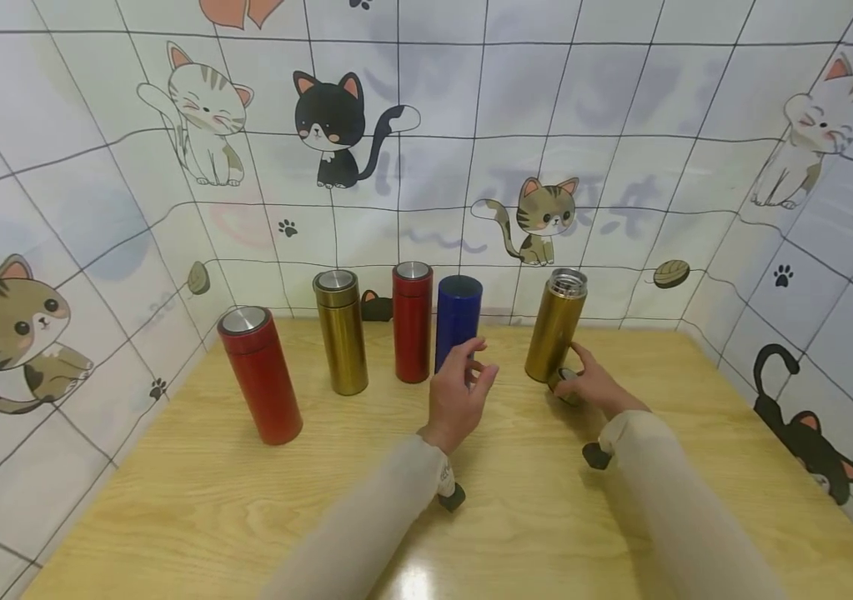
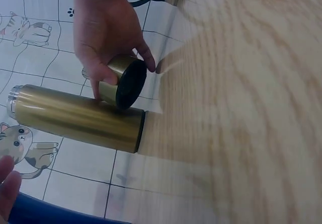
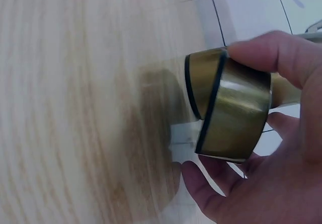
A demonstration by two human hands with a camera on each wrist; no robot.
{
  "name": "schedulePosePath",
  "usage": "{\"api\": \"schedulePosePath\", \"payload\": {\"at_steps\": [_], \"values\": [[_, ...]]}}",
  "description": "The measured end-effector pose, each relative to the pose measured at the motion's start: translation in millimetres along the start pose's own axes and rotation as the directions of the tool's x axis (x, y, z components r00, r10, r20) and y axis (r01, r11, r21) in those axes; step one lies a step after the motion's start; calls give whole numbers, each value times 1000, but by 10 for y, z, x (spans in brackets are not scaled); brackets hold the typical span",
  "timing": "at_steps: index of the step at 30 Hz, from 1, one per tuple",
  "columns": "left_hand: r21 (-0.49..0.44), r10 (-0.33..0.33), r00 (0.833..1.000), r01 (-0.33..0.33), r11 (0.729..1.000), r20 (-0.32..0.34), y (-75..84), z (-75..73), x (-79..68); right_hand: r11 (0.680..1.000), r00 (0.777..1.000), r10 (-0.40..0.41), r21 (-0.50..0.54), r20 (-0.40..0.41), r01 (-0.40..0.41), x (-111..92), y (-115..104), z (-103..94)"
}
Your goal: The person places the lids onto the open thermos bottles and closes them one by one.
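My right hand (image 1: 597, 388) pinches a gold flask lid (image 3: 239, 110) by its sides, with the lid's dark-edged open end pointing down in the right wrist view. The lid is close beside the base of the gold flask (image 1: 552, 333), which stands upright at the right with its bare metal neck showing. My left hand (image 1: 460, 396) holds nothing. Its fingers are loosely bent, in front of the blue flask (image 1: 459, 304) in the head view, hiding that flask's lower part. In the left wrist view, the lid (image 2: 113, 83) overlaps the gold flask's lower end.
Left of the blue flask, a red flask (image 1: 413, 325) and a second gold flask (image 1: 343, 337) stand upright with silver-topped lids. Another red flask (image 1: 261, 379) stands nearer, at the left. The wooden table (image 1: 193, 492) meets cat-patterned wall sheeting (image 1: 441, 92) at the back and sides.
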State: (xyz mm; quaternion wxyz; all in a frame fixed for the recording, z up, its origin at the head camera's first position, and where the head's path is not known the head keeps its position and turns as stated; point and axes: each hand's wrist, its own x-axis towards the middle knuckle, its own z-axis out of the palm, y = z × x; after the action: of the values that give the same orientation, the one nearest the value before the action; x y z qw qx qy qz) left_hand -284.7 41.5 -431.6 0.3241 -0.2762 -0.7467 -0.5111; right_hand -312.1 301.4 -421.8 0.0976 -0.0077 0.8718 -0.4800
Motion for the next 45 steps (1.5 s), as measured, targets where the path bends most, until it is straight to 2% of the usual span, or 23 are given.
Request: {"api": "schedulePosePath", "payload": {"at_steps": [8,15,19,27,40,45], "values": [[-40,-57,987,63,997,149,-27,107,-109,1000,999,4,24,39,-5,55,39,34],[-76,-92,973,110,991,214,-56,164,-65,1000,1000,7,8,1,-7,69,15,41],[-96,-164,950,196,976,266,-81,232,-19,1000,1000,8,-7,-18,-8,53,43,40],[-126,-323,889,380,917,325,-121,404,144,1000,999,2,-3,-32,-2,19,44,94],[-134,-454,819,524,841,349,-200,834,337,1000,997,7,4,-73,-7,-39,96,163],[-115,-484,800,551,826,355,-208,945,382,1000,994,-18,6,-104,19,-50,108,153]]}}
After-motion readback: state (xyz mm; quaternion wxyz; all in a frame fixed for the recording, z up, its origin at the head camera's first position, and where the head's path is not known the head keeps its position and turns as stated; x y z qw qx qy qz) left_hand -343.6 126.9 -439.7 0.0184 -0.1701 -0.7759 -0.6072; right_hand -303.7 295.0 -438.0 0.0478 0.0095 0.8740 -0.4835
